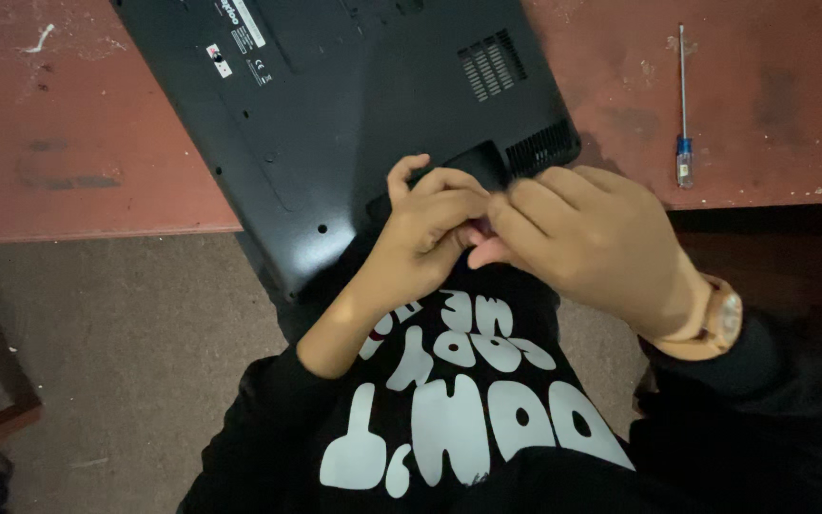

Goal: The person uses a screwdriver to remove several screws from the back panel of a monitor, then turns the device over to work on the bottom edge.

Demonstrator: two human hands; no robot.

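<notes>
Black laptop [354, 105] underside up, overhanging the near edge of my red worktop [97, 143], my left hand [425, 233] and right hand [582, 238] curled together at its near corner, grip contents not discernible, blue-handled screwdriver [683, 114] well apart, right.

One black laptop [335, 105], turned underside up, is seen; one screwdriver [683, 105] is counted on one red table [97, 124]; two hands and one wristwatch [723, 319] are shown.

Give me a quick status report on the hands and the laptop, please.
Left hand and right hand pinched together over the near edge of the upturned black laptop. What they pinch: hidden. Screwdriver lies apart on the table.
</notes>
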